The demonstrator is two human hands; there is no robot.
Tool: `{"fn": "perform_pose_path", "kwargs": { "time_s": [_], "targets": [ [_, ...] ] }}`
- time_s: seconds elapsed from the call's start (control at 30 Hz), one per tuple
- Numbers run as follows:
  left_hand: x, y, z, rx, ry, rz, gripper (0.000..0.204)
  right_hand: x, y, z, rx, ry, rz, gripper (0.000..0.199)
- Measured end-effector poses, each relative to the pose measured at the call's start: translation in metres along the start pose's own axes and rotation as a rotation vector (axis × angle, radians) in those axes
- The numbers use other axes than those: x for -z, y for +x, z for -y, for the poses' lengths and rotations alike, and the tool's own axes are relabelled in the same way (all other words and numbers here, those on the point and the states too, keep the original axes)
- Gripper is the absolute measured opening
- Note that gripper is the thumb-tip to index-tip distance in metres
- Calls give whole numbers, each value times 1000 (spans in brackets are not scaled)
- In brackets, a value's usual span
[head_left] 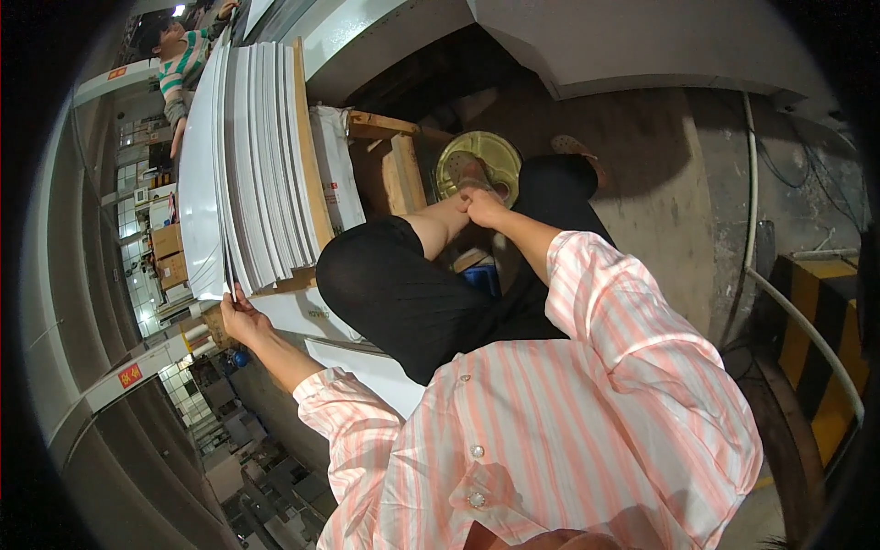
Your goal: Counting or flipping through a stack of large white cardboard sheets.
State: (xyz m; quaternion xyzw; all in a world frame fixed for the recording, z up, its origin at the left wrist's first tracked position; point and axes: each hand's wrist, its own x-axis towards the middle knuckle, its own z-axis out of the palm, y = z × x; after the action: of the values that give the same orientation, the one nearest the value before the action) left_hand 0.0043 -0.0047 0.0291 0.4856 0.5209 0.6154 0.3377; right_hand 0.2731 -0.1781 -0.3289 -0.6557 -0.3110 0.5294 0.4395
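My left hand pinches the near corner of the top white sheet on a tall stack of thin sheets. That corner is slightly apart from the sheets beneath. Away from the stack, my right hand is closed at my bare lower leg, its fingers bent against the skin just above the ankle. The foot of that leg, in a brown clog, rests on a round gold-coloured metal piece.
Under the stack is a wooden board; wooden pallet pieces lie beside it. A co-worker in a striped shirt stands at the stack's far side, one hand near the sheets. A pale machine housing and a yellow-black striped block are right.
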Motion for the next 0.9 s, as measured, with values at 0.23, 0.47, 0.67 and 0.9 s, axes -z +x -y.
{"fn": "perform_pose_path", "kwargs": {
  "time_s": [0.23,0.47,0.67,0.9],
  "targets": [
    [1,2,2,1,-25,-11,14,0,-3,-2,24,94,14,38],
    [-7,-2,0,-13,-3,-1,15,-11,21,-36,28,195,49,43],
    [9,3,-2,-3,21,2,17,-22,11,-21,-258,37,-176,34],
    [-5,0,2,-7,-8,0,17,-19,10,-26,-290,234,-187,58]
  ]
}}
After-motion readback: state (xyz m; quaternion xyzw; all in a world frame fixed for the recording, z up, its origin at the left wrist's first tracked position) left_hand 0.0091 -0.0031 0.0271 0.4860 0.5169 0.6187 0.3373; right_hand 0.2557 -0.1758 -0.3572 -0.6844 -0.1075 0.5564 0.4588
